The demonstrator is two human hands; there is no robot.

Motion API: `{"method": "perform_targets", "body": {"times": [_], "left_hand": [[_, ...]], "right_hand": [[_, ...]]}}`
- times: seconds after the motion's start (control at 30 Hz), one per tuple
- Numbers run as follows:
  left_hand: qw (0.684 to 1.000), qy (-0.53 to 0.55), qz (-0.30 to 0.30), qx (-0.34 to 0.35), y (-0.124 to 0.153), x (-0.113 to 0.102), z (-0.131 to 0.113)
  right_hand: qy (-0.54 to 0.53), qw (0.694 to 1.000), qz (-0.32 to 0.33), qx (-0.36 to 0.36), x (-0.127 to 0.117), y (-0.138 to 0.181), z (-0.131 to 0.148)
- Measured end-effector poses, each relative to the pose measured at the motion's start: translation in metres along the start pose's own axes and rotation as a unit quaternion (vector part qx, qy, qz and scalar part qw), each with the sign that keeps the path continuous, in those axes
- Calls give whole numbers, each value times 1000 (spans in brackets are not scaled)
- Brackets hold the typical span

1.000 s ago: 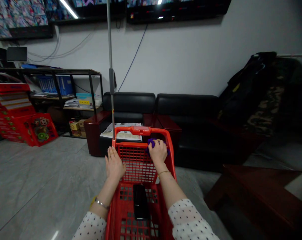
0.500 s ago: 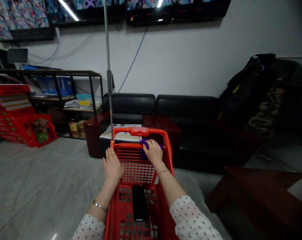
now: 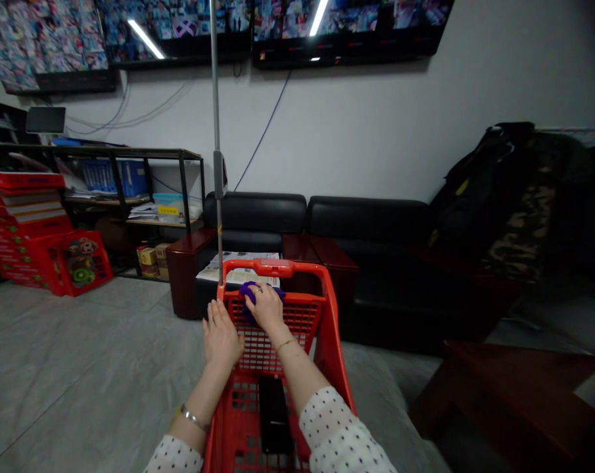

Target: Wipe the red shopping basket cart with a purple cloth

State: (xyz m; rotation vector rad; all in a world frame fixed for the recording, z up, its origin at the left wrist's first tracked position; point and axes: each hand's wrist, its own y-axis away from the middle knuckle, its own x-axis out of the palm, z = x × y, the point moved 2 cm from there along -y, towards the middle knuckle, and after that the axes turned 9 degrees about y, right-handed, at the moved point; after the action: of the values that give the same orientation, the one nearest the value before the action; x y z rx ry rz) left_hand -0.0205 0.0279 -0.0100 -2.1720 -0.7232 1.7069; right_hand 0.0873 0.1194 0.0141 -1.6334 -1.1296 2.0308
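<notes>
A red plastic shopping basket cart (image 3: 334,341) stands in front of me, with a top handle and grid walls. My right hand (image 3: 266,307) is closed on a purple cloth (image 3: 248,314), pressing it against the top of the far grid panel, left of its middle. On the cart's left rim rests my left hand (image 3: 222,336), fingers stretched out and thumb toward the inside. A black phone-like slab (image 3: 273,414) lies on the cart's bottom. From the cart's left corner a grey metal pole (image 3: 215,98) rises.
Black sofas (image 3: 371,226) with dark red wooden armrests stand behind the cart; newspapers (image 3: 208,269) lie on one seat. At left are stacked red boxes (image 3: 18,243) and a shelf (image 3: 154,154). A brown wooden table (image 3: 504,374) sits at right. Screens (image 3: 346,46) hang above.
My right hand has moved left with the purple cloth along the top of the far panel. My left hand stays on the left rim. The view has tilted up slightly.
</notes>
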Motion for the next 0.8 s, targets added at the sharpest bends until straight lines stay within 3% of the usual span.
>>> {"method": "perform_targets", "body": {"times": [0.07,0.23,0.37,0.47,0.57,0.73,0.8], "left_hand": [[1000,-2,1,-1,0,-1,0],[1000,4,13,2,-1,-1,-1],[1000,24,14,-3,-1,0,-1],[999,36,19,-7,-1,-2,-2],[999,35,25,-10,0,-6,-3],[1000,17,17,-8,0,-6,-3],[1000,10,10,-10,0,-4,-2]], "right_hand": [[8,1000,-10,3,-5,7,-26],[58,994,-37,87,-24,28,-97],[93,989,-24,115,-37,33,-117],[104,986,-12,128,-39,30,-111],[103,985,-4,140,-32,23,-85],[43,998,7,50,-12,5,-13],[20,1000,6,22,-9,2,0]]}}
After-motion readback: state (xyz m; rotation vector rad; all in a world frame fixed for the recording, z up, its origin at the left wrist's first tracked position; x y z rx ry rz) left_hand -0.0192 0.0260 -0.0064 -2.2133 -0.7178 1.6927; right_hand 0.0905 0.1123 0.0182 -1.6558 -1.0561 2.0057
